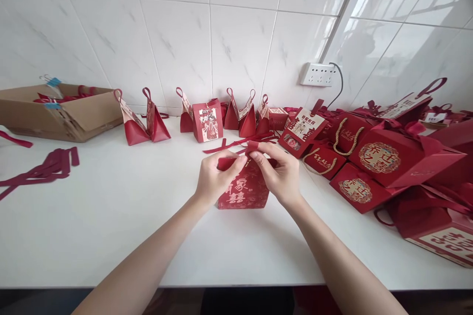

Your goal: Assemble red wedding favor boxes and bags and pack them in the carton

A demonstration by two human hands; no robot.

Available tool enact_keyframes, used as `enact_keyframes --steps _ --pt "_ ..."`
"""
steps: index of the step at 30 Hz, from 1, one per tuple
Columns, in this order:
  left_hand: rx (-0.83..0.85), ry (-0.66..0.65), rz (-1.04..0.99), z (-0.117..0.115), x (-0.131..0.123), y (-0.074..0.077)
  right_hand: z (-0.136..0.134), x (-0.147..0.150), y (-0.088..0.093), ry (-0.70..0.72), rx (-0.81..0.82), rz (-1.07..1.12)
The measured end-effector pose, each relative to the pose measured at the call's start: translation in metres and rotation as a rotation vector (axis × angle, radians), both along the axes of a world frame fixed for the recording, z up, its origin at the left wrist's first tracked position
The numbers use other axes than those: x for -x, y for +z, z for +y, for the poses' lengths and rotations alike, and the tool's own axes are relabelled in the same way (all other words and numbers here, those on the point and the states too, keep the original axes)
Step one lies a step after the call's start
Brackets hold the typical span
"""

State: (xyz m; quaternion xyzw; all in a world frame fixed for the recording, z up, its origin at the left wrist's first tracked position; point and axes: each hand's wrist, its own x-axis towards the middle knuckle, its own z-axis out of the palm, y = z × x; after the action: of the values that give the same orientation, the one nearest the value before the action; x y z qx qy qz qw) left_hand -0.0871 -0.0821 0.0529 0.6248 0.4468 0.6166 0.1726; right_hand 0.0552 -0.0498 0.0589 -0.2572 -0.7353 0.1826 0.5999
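Observation:
A red gift box (242, 192) with pale Chinese characters on its front stands upright on the white table, between both hands. My left hand (218, 172) is closed at the box's upper left, thumb and fingers pinching its top edge. On the other side my right hand (281, 170) is closed too, its thumb against the top of the box. A short piece of red ribbon (253, 145) shows at the right fingertips. The fingers behind the box are hidden. Just beyond the hands lie loose red ribbons (218, 149).
Several small red boxes with ribbon loops, such as a pointed one (158, 125), stand along the tiled wall. A cardboard box (94, 115) is at the back left, cut ribbons (55, 165) before it. Red gift boxes (388, 157) are piled at the right, below a power strip (318, 75).

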Motion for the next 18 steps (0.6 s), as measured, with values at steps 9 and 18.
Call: enact_keyframes --steps 9,18 --pt "-0.058 0.062 -0.031 -0.0002 -0.0085 -0.0025 -0.0037 0.0008 -0.0006 0.027 0.063 0.022" --pt "0.003 0.125 -0.099 -0.0001 -0.0095 -0.0025 0.0013 -0.0058 0.0014 0.105 0.057 -0.069"
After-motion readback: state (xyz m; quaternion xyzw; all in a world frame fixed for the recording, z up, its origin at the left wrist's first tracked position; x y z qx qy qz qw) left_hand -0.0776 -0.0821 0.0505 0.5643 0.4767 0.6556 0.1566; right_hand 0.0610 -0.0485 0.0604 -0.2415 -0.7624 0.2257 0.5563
